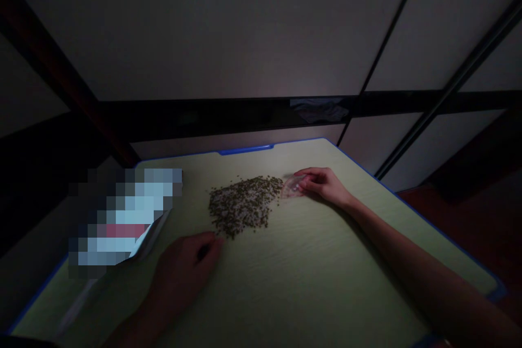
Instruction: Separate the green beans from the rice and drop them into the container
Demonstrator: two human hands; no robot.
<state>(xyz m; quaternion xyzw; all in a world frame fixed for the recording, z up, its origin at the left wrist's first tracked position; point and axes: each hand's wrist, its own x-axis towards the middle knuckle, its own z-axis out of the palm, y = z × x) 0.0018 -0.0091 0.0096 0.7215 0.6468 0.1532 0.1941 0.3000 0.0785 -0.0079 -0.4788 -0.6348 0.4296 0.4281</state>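
Observation:
A spread-out pile of small grains (244,205), dark greenish-brown ones mixed with pale ones, lies mid-table. At its right edge is a small clear plastic bag (290,187) with a pinkish tint and a few pale specks in it. My right hand (324,185) grips the bag's right side between thumb and fingers; the bag lies low, close to the tabletop. By the pile's near left edge rests my left hand (187,258), its thumb and forefinger drawn together at the tips. Anything pinched there is too small or dark to make out.
The pale folding table (293,272) has a blue rim and a blue handle (247,149) at the far side. On the left stands a bright screen-like device (134,217), blurred into blocks, with a pale cable or strap (75,304). Cabinet doors (228,27) rise behind.

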